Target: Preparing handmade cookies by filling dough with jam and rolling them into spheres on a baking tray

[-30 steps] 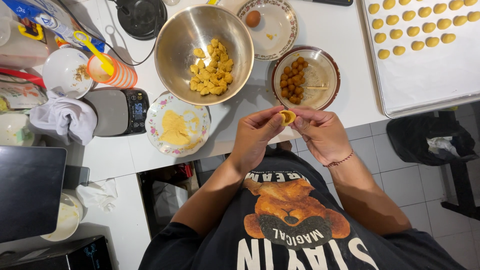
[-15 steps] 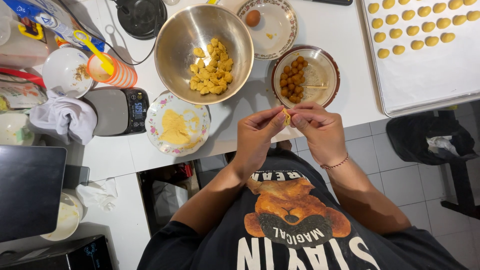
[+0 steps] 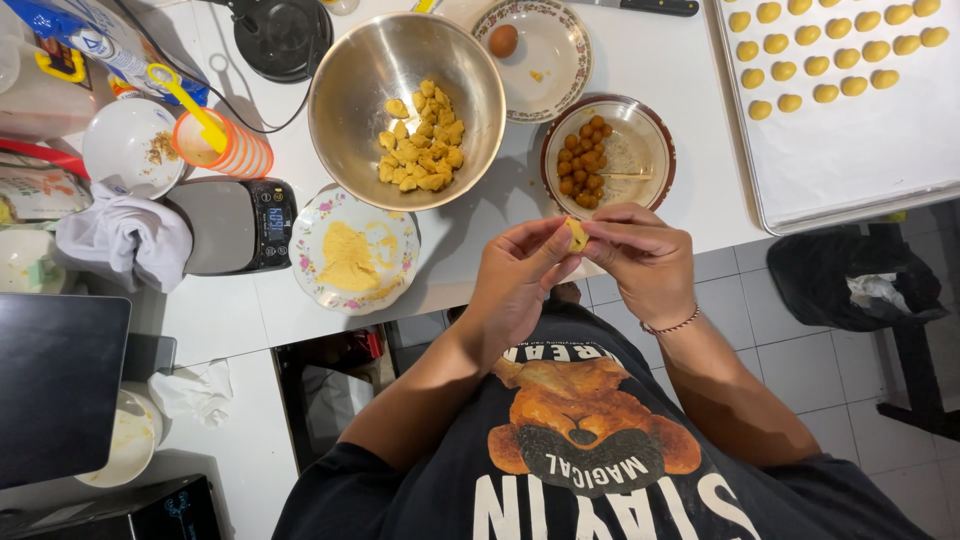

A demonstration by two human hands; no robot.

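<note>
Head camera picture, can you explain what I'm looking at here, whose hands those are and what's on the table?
There is no machine. One camera on a person's head looks straight down at their own two hands. The left hand and right hand pinch a small yellow dough piece between their fingertips, just off the edge of a white table. On it stand a steel bowl of dough bits, a brown-rimmed bowl of small round balls, a flowered plate with a yellow mound, a scale, and a tray lined with shaped pieces.
</note>
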